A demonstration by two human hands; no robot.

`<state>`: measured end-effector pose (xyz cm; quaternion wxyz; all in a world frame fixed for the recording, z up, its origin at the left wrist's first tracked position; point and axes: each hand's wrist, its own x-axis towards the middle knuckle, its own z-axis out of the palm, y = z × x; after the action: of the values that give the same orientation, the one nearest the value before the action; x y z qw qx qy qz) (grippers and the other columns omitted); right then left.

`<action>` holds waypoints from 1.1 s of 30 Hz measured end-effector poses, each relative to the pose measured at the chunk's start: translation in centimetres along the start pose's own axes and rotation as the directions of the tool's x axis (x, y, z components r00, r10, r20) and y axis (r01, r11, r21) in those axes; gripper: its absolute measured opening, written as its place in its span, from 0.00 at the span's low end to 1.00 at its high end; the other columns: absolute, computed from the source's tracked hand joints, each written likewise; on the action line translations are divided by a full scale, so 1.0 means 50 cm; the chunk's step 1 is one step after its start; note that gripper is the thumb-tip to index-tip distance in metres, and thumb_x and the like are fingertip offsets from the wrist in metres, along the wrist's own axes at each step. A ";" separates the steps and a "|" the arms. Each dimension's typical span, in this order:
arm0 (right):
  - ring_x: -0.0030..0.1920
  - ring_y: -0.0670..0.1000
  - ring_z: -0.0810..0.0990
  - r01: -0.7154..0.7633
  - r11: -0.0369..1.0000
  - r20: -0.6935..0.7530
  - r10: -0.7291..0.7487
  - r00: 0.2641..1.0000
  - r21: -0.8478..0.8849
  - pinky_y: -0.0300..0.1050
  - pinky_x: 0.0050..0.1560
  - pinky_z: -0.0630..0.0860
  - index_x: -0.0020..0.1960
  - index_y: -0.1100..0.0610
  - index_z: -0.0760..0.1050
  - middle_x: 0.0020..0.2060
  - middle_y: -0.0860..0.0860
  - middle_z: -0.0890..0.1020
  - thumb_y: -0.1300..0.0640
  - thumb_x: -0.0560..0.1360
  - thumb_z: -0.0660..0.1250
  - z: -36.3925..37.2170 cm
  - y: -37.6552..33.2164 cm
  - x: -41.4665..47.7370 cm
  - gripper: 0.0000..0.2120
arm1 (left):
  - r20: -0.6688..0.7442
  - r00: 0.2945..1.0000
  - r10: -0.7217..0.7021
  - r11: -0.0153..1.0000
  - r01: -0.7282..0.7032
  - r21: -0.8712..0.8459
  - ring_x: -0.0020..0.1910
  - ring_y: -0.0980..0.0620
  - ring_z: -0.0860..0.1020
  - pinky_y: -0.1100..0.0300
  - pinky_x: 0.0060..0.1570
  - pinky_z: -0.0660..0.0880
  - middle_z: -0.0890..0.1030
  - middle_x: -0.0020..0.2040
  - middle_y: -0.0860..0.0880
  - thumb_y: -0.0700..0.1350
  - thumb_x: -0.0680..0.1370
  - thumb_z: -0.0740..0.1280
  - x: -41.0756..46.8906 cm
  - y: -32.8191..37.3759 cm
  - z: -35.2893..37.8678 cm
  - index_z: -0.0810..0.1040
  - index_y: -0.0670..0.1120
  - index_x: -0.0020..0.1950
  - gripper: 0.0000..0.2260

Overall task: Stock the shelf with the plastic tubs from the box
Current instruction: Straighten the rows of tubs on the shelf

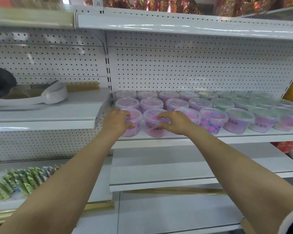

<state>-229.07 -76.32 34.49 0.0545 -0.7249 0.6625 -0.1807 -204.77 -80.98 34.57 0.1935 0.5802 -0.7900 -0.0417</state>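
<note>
Several clear plastic tubs with pink, purple and green contents stand in rows on the white shelf (210, 134). My left hand (114, 121) grips the front-left tub (134, 123) from its left side. My right hand (173, 122) is curled round the rim of the neighbouring front tub (153, 126), fingers on its lid. Both tubs stand upright on the shelf's front edge. Greenish tubs (238, 115) fill the right part of the rows. The box is not in view.
A white headset (55, 94) and a dark cap (0, 81) lie on the left shelf. Green packets (22, 181) sit on the lower left shelf. A bare white shelf (159, 166) lies below the tubs. Shiny red bags (159, 4) line the top shelf.
</note>
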 end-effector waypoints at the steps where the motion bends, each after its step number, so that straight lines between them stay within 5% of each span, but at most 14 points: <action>1: 0.63 0.53 0.76 -0.008 1.000 0.000 0.008 1.000 0.013 0.47 0.62 0.73 0.65 0.45 0.77 0.64 0.46 0.80 0.42 0.73 0.72 0.000 -0.002 -0.001 0.22 | -0.001 1.000 -0.007 1.000 0.007 0.001 0.60 0.45 0.73 0.51 0.56 0.74 0.76 0.60 0.45 0.59 0.69 0.74 0.001 0.001 0.001 0.79 0.53 0.61 0.23; 18: 0.61 0.54 0.77 -0.034 0.997 -0.005 0.035 0.999 0.069 0.48 0.57 0.74 0.65 0.44 0.74 0.60 0.50 0.80 0.41 0.73 0.71 0.015 0.012 0.029 0.22 | -0.016 0.997 -0.071 0.995 0.070 -0.067 0.64 0.45 0.68 0.52 0.58 0.71 0.74 0.62 0.47 0.59 0.67 0.75 0.006 0.012 0.009 0.79 0.54 0.58 0.22; 33: 0.64 0.56 0.76 0.046 0.995 -0.004 -0.046 0.999 -0.090 0.46 0.56 0.72 0.69 0.46 0.74 0.65 0.49 0.79 0.45 0.78 0.66 0.009 0.004 0.023 0.20 | 0.020 0.996 -0.091 0.996 0.091 0.005 0.65 0.45 0.68 0.53 0.58 0.71 0.72 0.64 0.46 0.61 0.66 0.75 0.025 0.028 0.005 0.76 0.54 0.59 0.24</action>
<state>-229.06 -77.55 34.22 0.0154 -0.7411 0.6533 -0.1541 -206.43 -81.72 35.04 0.1820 0.6154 -0.7650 -0.0547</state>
